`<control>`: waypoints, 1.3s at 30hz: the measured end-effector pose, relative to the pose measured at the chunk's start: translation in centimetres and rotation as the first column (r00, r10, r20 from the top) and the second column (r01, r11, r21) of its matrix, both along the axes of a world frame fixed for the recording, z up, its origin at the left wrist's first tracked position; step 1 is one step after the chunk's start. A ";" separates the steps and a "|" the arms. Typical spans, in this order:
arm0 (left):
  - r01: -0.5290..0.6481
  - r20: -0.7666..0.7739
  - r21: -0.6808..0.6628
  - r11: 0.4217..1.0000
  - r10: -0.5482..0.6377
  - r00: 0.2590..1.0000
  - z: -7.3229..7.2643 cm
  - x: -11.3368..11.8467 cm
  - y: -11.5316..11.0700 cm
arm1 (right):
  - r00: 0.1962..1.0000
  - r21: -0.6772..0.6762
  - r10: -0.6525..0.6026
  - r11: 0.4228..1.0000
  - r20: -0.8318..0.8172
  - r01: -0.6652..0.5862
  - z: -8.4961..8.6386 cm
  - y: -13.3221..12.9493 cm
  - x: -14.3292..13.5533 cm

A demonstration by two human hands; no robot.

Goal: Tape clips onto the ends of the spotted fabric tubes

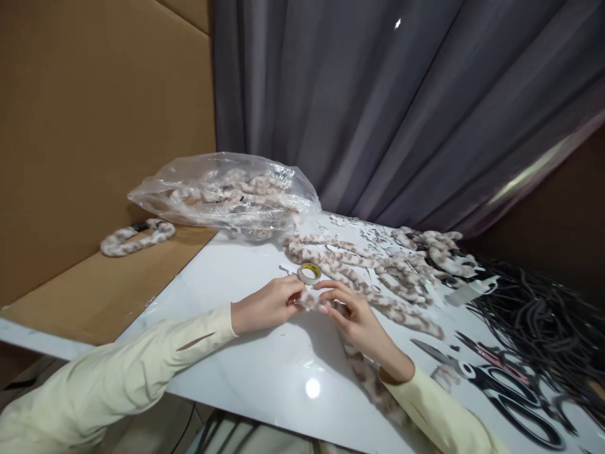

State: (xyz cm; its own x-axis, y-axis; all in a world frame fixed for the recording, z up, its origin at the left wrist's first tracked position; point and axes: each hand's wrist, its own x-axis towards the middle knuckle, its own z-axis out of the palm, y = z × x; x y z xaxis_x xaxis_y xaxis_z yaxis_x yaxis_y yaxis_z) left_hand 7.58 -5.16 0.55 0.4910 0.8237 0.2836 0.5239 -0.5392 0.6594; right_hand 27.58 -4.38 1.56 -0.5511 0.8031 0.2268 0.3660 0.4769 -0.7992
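Between my two hands is the end of a furry white-and-brown strip (pixel 309 300), whose length appears to run down under my right forearm. My left hand (pixel 276 304) pinches the strip's end from the left, fingers pressed together. My right hand (pixel 352 315) holds the fur from the right between thumb and fingers, the fingers curved over it. Just beyond the hands lies a roll of tape (pixel 309 273) with a yellow inner ring.
A clear plastic bag (pixel 227 198) of furry pieces stands at the back. A furry loop (pixel 137 238) lies on cardboard at left. Furry strips (pixel 378 277), a clear bottle (pixel 470 291), large scissors (pixel 501 391) and black cords (pixel 543 309) lie right on the white table (pixel 246 378).
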 end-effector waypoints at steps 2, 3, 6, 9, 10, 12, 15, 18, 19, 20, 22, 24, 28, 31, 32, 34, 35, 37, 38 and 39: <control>-0.012 0.029 -0.062 0.998 0.014 0.999 0.2 0.0 -0.1 | 1.000 -0.121 0.022 0.992 -0.011 -0.023 -0.3 -0.1 -0.1; -0.022 0.047 -0.114 0.993 0.028 0.999 0.3 0.1 -0.1 | 0.999 -0.191 0.033 0.981 -0.027 -0.037 -0.4 -0.1 -0.1; -0.038 0.114 -0.313 0.949 0.078 0.990 0.7 0.2 -0.3 | 0.997 -0.356 0.016 0.933 -0.073 -0.042 -0.8 0.0 -0.1; 0.006 0.207 -0.457 0.889 0.100 0.973 0.8 0.2 -0.4 | 0.993 -0.423 -0.040 0.906 -0.112 -0.011 -1.0 0.1 0.1; 0.027 0.237 -0.487 0.873 0.102 0.966 0.8 0.1 -0.3 | 0.990 -0.437 -0.057 0.899 -0.132 -0.006 -1.0 0.2 0.2; 0.058 0.265 -0.530 0.846 0.100 0.959 0.9 -0.1 -0.1 | 0.978 -0.476 -0.096 0.880 -0.183 -0.003 -1.0 0.2 0.4; 0.060 0.233 -0.533 0.844 0.079 0.969 1.0 -0.2 0.1 | 0.955 -0.553 -0.130 0.832 -0.265 -0.040 -0.8 0.2 0.8; 0.080 0.196 -0.507 0.858 0.024 0.980 1.3 -0.1 0.2 | 0.940 -0.605 -0.129 0.791 -0.316 -0.094 -0.6 0.1 0.8; 0.093 0.193 -0.514 0.853 0.009 0.981 1.4 -0.1 0.2 | 0.939 -0.613 -0.126 0.784 -0.320 -0.103 -0.6 0.1 0.8; 0.103 0.197 -0.534 0.839 0.006 0.980 1.4 -0.1 0.2 | 0.939 -0.617 -0.122 0.780 -0.321 -0.110 -0.6 0.1 0.8; 0.109 0.228 -0.606 0.788 0.041 0.973 1.6 -0.1 0.2 | 0.942 -0.614 -0.113 0.782 -0.315 -0.111 -0.6 0.1 0.8; 0.123 0.279 -0.699 0.704 0.110 0.954 1.6 -0.2 0.2 | 0.952 -0.594 -0.105 0.800 -0.287 -0.090 -0.7 0.3 0.9; 0.179 0.354 -0.791 0.585 0.200 0.914 1.5 -0.4 0.4 | 0.989 -0.531 -0.058 0.847 -0.136 -0.023 -1.0 0.5 1.0; 0.168 0.374 -0.742 0.649 0.192 0.907 1.1 -0.3 0.5 | 0.995 -0.340 -0.047 0.940 -0.090 0.014 -1.0 0.5 0.8; 0.152 0.368 -0.723 0.674 0.189 0.910 0.9 -0.2 0.5 | 0.995 -0.242 -0.045 0.970 -0.093 0.021 -1.0 0.4 0.7; 0.105 0.336 -0.693 0.714 0.191 0.922 0.7 0.1 0.5 | 0.996 -0.074 -0.027 0.997 -0.085 0.021 -0.9 0.2 0.4; 0.079 0.318 -0.675 0.734 0.192 0.929 0.6 0.2 0.4 | 0.997 -0.023 -0.016 1.000 -0.069 0.015 -0.9 0.1 0.3; 0.036 0.288 -0.621 0.783 0.184 0.940 0.5 0.4 0.0 | 0.999 0.021 0.000 1.000 -0.043 0.001 -1.0 0.0 0.0; 0.023 0.276 -0.587 0.809 0.174 0.945 0.5 0.5 -0.1 | 0.999 0.022 0.002 1.000 -0.039 -0.001 -1.1 -0.1 -0.1; 0.011 0.263 -0.551 0.835 0.161 0.951 0.6 0.6 -0.3 | 0.999 0.019 0.000 1.000 -0.040 0.000 -1.1 -0.2 -0.2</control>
State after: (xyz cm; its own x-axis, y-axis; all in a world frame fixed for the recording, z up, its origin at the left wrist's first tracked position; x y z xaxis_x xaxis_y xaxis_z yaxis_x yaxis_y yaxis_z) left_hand 8.20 -5.48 1.11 0.3886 0.9160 -0.0999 0.2888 -0.0181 0.9572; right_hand 27.43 -4.55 0.43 -0.5412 0.7985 0.2636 0.3338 0.4917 -0.8042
